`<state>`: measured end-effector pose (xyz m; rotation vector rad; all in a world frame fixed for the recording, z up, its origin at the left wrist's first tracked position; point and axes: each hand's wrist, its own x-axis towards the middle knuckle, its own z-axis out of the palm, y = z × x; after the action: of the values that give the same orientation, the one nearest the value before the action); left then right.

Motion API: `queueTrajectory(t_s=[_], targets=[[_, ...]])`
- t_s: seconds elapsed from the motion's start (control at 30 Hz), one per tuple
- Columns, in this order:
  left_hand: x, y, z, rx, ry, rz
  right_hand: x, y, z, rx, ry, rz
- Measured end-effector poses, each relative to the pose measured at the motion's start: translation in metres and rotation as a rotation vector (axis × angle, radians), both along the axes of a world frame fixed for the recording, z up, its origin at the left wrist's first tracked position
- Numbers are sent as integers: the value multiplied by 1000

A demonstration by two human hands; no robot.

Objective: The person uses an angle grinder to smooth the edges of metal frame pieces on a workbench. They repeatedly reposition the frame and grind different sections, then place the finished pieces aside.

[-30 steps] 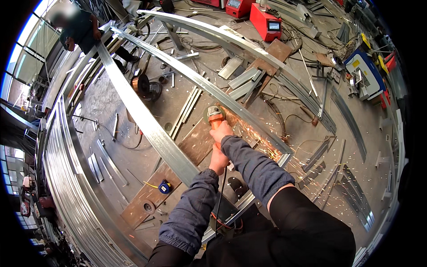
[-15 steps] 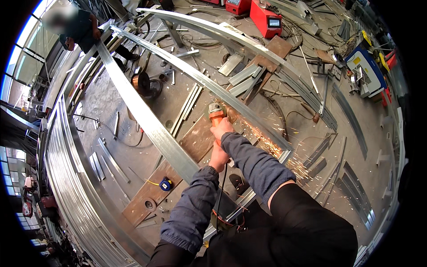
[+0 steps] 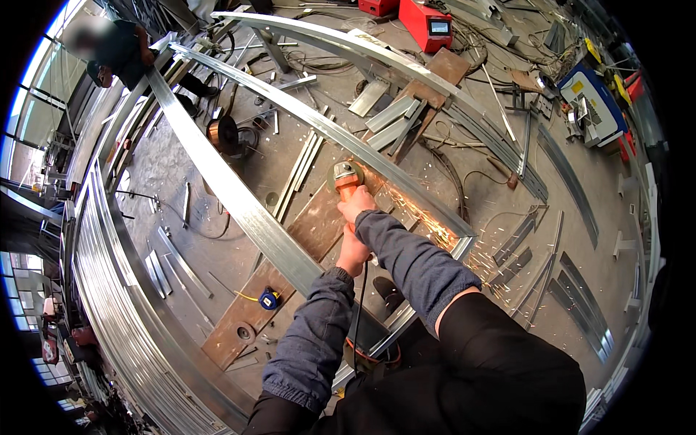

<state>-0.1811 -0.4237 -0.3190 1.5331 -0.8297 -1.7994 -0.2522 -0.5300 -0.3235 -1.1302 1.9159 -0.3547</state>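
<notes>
An orange angle grinder (image 3: 348, 180) is in both my hands, its round disc at the near side of a long galvanized steel beam (image 3: 317, 120). My right hand (image 3: 357, 204) wraps round the grinder's body close behind its head. Further back, my left hand (image 3: 353, 251) is closed on the rear of the body. A black power cord (image 3: 359, 312) runs down from the grinder towards me. Bright sparks (image 3: 424, 219) stream along the beam to the lower right. The exact contact of disc and beam is hard to make out.
Left of my hands, a wide steel beam (image 3: 217, 177) reaches towards another person (image 3: 123, 54). A blue tape measure (image 3: 269, 298) lies on a rusty plate (image 3: 243, 319). A copper-coloured wire spool (image 3: 224, 133), red machines (image 3: 425, 25), cables and metal offcuts (image 3: 395, 119) lie around.
The whole view has shifted slightly. More of the grinder's disc shows beside its head now. Both hands keep their hold, and sparks still fly to the lower right.
</notes>
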Motion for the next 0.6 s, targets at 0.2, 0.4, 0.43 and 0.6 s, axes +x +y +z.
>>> queueTrajectory(t_s=[0.2,0.4,0.43,0.6], targets=[[-1,1,-4,-92,-63,1,1,-3,-3,1,-12,-7],[1,-3,-5,-104,-56,-11,3,-3,-8,5,-6,-14],[1,-4,-4,-98,-61,-11,2,-3,-11,4,-12,-17],[6,-8,-4,-86,-30,-13,9,-8,-4,-9,-8,-11]])
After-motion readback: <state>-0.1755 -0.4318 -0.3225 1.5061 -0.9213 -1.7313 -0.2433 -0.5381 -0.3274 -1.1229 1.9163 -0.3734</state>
